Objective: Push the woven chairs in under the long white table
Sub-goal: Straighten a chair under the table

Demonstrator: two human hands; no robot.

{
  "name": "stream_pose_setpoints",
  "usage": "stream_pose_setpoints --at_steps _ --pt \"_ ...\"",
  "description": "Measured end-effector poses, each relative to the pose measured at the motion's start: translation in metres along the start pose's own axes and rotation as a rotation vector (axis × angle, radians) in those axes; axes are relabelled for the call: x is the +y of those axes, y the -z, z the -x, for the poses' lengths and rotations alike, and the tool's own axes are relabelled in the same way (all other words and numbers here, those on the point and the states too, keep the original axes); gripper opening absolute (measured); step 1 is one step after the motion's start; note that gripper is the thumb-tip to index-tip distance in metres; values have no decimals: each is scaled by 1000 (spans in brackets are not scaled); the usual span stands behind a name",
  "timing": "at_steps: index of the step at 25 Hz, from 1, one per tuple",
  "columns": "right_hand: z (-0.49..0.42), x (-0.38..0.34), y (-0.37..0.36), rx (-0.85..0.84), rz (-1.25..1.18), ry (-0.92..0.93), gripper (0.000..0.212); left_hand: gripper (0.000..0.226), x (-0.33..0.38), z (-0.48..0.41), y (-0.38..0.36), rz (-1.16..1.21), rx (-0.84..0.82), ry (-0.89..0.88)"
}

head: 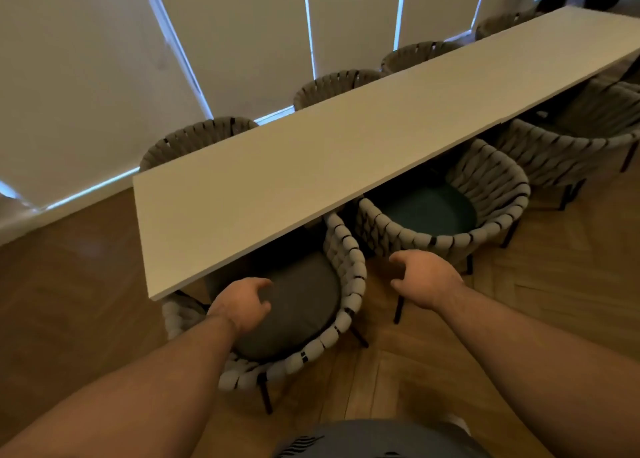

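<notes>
A long white table runs from the lower left to the upper right. Just below me a woven chair with a grey cushion sits partly under the table's near edge. To its right a second woven chair with a dark green cushion also sticks out from the edge. My left hand hovers over the grey cushion, fingers apart and empty. My right hand hangs open in the gap between the two chairs, touching neither.
Two more woven chairs stand further right on my side. Several chairs line the far side against a wall of white blinds. Wooden parquet floor lies to the right and below.
</notes>
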State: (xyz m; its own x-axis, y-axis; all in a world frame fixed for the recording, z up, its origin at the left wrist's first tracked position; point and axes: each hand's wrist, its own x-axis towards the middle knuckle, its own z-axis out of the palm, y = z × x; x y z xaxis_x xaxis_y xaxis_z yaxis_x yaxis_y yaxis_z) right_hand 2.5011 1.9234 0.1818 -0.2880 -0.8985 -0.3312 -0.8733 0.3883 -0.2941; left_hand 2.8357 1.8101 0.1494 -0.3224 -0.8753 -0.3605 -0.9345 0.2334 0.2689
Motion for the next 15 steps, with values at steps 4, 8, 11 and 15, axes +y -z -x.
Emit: stream_pose_setpoints --at_steps 4,8,11,15 --pt "3 67 25 30 19 -48 50 54 71 -16 -7 8 12 -30" --pt "0 151 59 67 78 -34 54 53 165 -30 -33 75 22 -26" --pt "-1 217 84 55 136 10 55 54 240 -36 -57 121 -31 -13" --pt "-12 287 103 4 157 28 51 56 319 -43 -85 204 -86 21"
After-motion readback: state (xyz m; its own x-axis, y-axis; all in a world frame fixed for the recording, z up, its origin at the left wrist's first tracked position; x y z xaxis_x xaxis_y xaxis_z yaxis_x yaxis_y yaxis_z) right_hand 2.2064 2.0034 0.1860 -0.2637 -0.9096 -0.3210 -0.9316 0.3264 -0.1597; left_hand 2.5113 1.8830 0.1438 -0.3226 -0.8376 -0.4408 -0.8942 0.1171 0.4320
